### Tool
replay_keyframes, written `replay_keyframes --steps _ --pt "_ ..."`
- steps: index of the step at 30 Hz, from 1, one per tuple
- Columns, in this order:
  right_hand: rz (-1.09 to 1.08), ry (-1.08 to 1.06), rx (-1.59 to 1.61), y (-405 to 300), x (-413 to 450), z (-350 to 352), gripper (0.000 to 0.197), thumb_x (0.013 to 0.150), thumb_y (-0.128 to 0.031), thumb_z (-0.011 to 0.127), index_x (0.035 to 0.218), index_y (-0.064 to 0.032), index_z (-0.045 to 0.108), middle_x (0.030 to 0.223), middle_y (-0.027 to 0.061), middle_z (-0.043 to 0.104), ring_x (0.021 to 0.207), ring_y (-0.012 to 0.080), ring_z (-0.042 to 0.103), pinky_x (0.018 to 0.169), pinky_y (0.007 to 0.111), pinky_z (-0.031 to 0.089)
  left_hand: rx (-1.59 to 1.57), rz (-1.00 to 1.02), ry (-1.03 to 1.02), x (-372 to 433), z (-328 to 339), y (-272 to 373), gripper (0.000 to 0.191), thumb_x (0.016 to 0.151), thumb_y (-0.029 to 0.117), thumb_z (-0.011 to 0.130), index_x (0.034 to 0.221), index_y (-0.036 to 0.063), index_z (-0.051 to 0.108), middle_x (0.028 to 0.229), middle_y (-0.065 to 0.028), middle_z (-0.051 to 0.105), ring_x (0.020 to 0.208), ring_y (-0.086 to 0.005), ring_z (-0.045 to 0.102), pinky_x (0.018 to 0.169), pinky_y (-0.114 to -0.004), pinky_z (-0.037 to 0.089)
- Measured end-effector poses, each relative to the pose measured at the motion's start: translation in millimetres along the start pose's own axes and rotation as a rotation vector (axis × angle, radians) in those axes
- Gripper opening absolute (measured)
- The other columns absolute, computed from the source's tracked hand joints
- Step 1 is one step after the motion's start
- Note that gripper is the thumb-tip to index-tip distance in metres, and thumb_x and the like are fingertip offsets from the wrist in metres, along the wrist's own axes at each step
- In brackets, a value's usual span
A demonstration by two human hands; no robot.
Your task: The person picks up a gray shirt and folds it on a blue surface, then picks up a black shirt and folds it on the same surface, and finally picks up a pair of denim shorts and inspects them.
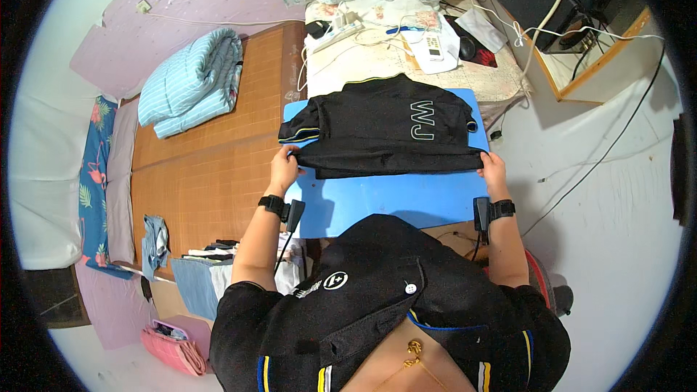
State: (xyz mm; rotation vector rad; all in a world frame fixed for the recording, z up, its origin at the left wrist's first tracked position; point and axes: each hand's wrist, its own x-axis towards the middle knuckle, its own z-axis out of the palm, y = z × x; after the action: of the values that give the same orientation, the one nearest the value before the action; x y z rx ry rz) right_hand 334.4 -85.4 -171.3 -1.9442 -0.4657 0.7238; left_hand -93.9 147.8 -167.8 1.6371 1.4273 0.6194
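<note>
A black short-sleeved shirt (pixel 370 114) with yellow and blue trim lies spread on a blue tabletop (pixel 381 201), its near part folded over in a band. My left hand (pixel 284 167) grips the left end of that band, beside the left sleeve. At the opposite end, my right hand (pixel 493 169) pinches the fabric at the tabletop's right edge. The shirt's collar side points away from me. Both wrists wear black straps with a small device attached.
Left is a bed with a woven mat (pixel 201 174), a folded blue striped quilt (pixel 190 81) and stacked clothes (pixel 218 272). Beyond the tabletop, a cloth-covered surface (pixel 337 65) holds a power strip (pixel 337 35), a remote control (pixel 434 48) and a mouse (pixel 466 48). Cables (pixel 604 155) hang at right.
</note>
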Motion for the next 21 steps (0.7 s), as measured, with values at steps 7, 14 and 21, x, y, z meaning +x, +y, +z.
replay_keyframes --steps 7,14,21 --pt "0.004 -0.082 -0.022 8 5 11 0.014 0.082 -0.015 0.057 0.091 -0.0035 0.057 0.076 0.0025 0.060 0.060 0.0095 0.053 0.051 0.024 0.043 0.298 0.159 0.010 -16 -3 -43 0.027 0.074 0.008 0.049 0.099 0.0028 0.056 0.085 -0.0229 0.060 0.083 -0.0356 0.058 0.074 -0.039 0.046" --pt "-0.070 -0.067 -0.064 27 18 7 0.023 0.077 -0.004 0.058 0.099 -0.0014 0.055 0.093 0.0054 0.059 0.076 0.0131 0.055 0.064 0.026 0.044 0.419 0.272 -0.035 -9 6 -40 0.029 0.078 0.005 0.047 0.106 0.0047 0.053 0.081 -0.0227 0.059 0.071 -0.0306 0.061 0.065 -0.037 0.048" --pt "-0.433 0.083 -0.087 23 17 -24 0.022 0.075 0.002 0.052 0.096 -0.0014 0.054 0.086 0.0044 0.058 0.057 0.0069 0.049 0.046 0.021 0.038 -0.182 0.053 -0.241 1 -30 -20 0.028 0.081 0.000 0.038 0.103 0.0016 0.055 0.068 -0.0061 0.057 0.047 -0.0105 0.053 0.045 -0.023 0.045"
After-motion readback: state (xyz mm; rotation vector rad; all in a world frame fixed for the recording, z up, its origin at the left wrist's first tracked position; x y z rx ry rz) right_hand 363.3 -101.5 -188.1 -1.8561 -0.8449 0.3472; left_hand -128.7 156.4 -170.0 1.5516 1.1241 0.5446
